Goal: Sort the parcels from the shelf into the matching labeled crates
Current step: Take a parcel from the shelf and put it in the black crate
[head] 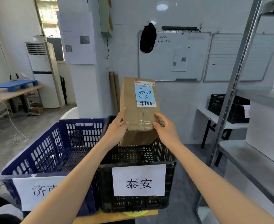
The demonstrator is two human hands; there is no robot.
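Room: white-walled workroom with a grey floor; a whiteboard (173, 57) hangs on the far wall.
Task thing: parcel (138, 115), an oblong brown cardboard box with flat, creased faces and glossy clear tape along its seam, held in the air over the far half of the black crate (133, 203).
Axis: long axis close to upright, the top end tipped a little away from the wearer and the labelled face turned toward the camera. The lower end sits down near the crate's far rim; contact there cannot be told.
Marking: square blue note (145, 93) stuck over a white shipping label, handwritten 泰安.
Grip, left: left hand (117, 126) clasps the parcel's left edge near the lower end, thumb laid on the front face.
Grip, right: right hand (165, 128) clasps the right edge at about the same height, thumb on the front.
Under the parcel: the black crate is a rigid plastic lattice, rectangular and open-topped; a white sheet (138, 181) on its front wall is printed 泰安.
Neighbour: blue crate (52, 143), larger, of slotted plastic, just beside the black one on its left; the left forearm partly hides its white label.
Support: wooden tabletop (117, 215) edge shows beneath the crates.
Right side: shelf (234, 88) with a grey perforated metal upright and pale boards, well apart from the parcel.
Open room: free air around the parcel above the crate rims; the shelf upright is the nearest hard edge to the right arm.
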